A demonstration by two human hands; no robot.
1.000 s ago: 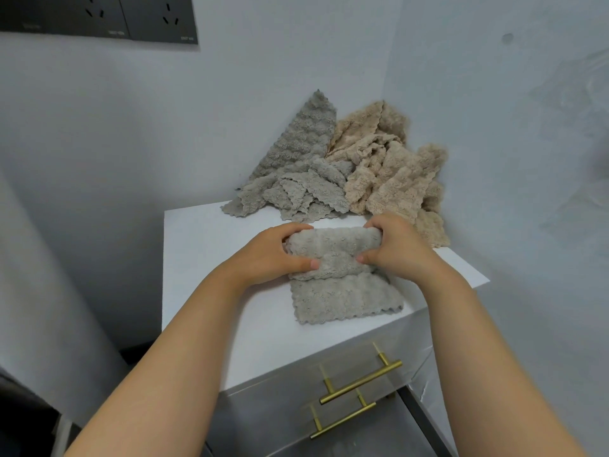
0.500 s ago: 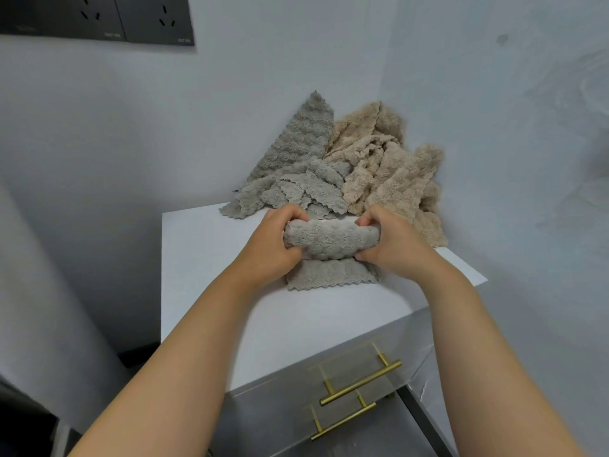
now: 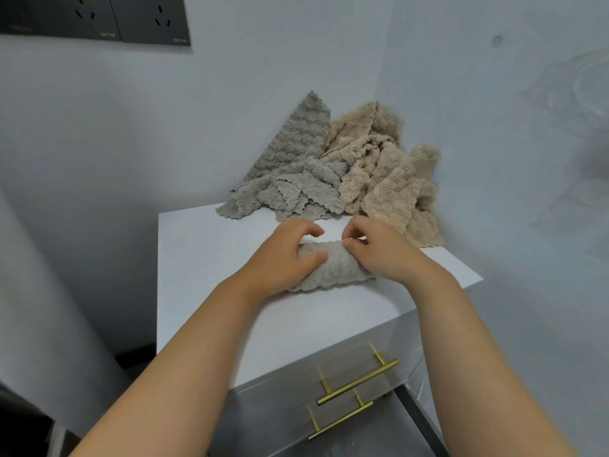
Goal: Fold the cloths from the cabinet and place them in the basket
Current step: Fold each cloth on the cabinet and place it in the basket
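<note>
A grey fleecy cloth (image 3: 333, 270) lies as a compact folded bundle on the white cabinet top (image 3: 204, 258), with a scalloped edge showing along its near side. My left hand (image 3: 280, 258) grips its left end, thumb on the front and fingers arched over the far side. My right hand (image 3: 382, 252) holds the right end with curled fingers at the far edge. Behind them a loose pile leans in the wall corner, made of grey cloths (image 3: 290, 179) on the left and beige cloths (image 3: 389, 179) on the right. No basket is in view.
Two brass drawer handles (image 3: 357, 380) sit on the cabinet front below my arms. Dark wall sockets (image 3: 99, 18) are at the top left. Walls close in behind and to the right of the cabinet. A dark gap runs along the cabinet's left side.
The flat flap of the grey cloth that lay toward me has been taken up into the bundle. Both hands stayed on the cloth's ends, and it now rests low on the cabinet top.
</note>
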